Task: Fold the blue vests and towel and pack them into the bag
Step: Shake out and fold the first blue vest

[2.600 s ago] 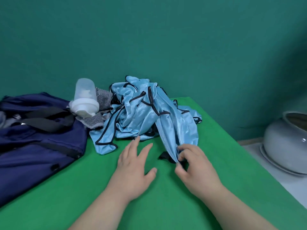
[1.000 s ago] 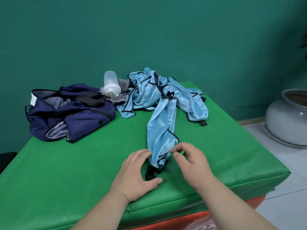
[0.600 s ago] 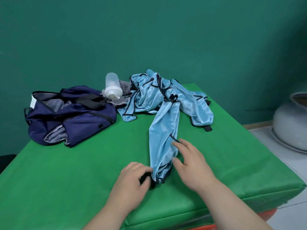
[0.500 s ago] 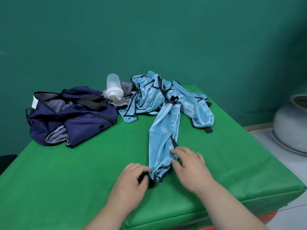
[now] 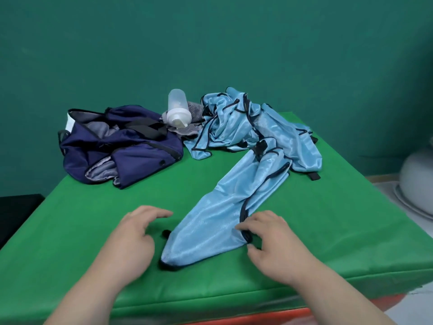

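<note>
Green table (image 5: 70, 231); right hand (image 5: 274, 247) pinches vest (image 5: 222, 212) edge; left hand (image 5: 133, 240) beside.

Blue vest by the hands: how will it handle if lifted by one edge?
Likely floppy: the vest lies in soft creases, so it should drape and bunch. Probably slippery, since the fabric looks shiny. Its far end runs into the pile, so lifting may drag others along.

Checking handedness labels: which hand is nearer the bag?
Left. The left hand is in front of the bag, left of the vest; the right hand is across the vest, at its right edge.
</note>
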Demonstrator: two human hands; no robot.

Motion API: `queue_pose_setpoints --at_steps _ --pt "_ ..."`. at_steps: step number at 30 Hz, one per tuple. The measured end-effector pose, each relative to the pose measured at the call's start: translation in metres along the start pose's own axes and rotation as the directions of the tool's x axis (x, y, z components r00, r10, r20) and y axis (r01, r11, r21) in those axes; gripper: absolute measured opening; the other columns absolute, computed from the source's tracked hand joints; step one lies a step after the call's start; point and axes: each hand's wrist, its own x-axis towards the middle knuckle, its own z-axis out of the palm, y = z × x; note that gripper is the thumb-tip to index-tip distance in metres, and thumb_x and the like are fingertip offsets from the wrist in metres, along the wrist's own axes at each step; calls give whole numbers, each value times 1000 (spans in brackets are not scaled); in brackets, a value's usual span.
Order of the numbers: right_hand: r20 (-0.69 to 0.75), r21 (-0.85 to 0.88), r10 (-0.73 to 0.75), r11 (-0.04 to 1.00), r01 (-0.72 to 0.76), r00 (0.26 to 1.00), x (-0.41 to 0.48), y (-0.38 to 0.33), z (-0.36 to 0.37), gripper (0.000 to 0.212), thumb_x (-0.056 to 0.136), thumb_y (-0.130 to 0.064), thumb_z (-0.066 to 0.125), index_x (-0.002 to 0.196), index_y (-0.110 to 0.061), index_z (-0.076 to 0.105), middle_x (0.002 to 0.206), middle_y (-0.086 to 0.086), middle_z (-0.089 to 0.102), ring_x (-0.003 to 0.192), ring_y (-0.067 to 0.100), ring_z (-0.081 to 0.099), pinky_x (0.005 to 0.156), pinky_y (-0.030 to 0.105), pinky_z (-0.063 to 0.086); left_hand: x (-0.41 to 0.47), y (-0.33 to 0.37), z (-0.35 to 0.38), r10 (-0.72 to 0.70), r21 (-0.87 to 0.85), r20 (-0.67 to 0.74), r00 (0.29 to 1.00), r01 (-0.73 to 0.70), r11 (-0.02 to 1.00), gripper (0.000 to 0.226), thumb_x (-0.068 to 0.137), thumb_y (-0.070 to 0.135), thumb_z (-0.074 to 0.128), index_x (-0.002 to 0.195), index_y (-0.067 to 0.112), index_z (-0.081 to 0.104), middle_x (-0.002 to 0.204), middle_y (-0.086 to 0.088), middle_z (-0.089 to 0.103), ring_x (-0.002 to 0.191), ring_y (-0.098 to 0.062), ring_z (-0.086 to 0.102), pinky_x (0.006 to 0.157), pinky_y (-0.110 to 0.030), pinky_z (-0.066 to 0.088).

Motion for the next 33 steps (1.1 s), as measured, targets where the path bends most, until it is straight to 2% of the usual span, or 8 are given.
queue_pose_setpoints --at_steps 3,5,8,11,14,18,28,33 --pt "20 -47 23 999 -22 1000 1 6 3 40 83 -30 63 122 -37 65 113 -23 49 115 2 38 103 25 28 1 21 6 140 -95 82 987 -132 987 52 71 7 46 97 49 62 113 36 54 117 10 44 94 -1 27" --pt "-16 -80 20 997 -21 1000 2 9 7 25 87 -37 65 112 -38 69 109 -23 50 112 3 40 100 27 30 3 35 20 228 -44 185 956 -223 974 36 77 34 47 106 48 62 112 32 54 116 8 43 97 -7 30" --pt "-60 -105 3 994 -9 998 5 12 12 18 87 -47 58 97 -37 70 103 -23 51 107 5 43 94 30 34 7 46 42 285 167 326 901 -351 921 64 73 77 33 122 44 59 112 28 50 114 8 39 105 -22 31" --pt "-137 -16 -36 999 34 990 5 10 10 13 87 -45 52 88 -35 61 97 -22 56 101 5 49 91 31 38 11 51 58 251 277 427 869 -390 878 83 64 86 29 133 45 48 117 25 46 118 1 38 110 -26 23" --pt "-255 55 -73 994 90 964 3 -2 8 4 89 -38 55 86 -35 55 86 -20 56 92 0 50 90 25 37 12 48 64 249 303 381 890 -374 877 76 66 84 37 131 45 48 114 23 50 114 0 42 109 -28 22" --pt "-300 91 -104 986 137 948 3 -12 9 5 90 -39 58 88 -34 58 85 -21 54 90 -2 50 87 19 36 17 41 59 317 229 182 931 -354 907 21 81 42 47 90 36 65 83 16 58 81 -4 52 91 -31 40" --pt "-269 61 72 996 -57 960 4 13 3 54 87 -53 48 131 -24 59 127 -20 48 128 5 42 113 36 35 40 -5 -3 -113 252 -55 992 123 960 37 83 6 51 88 40 62 99 19 65 97 -15 60 87 -33 47" --pt "-224 10 124 992 -125 967 8 16 4 59 85 -53 45 137 -26 56 136 -15 47 136 9 36 118 40 30 32 8 -1 4 230 105 995 -28 973 64 68 3 43 116 41 62 121 19 54 120 -11 46 109 -38 34"
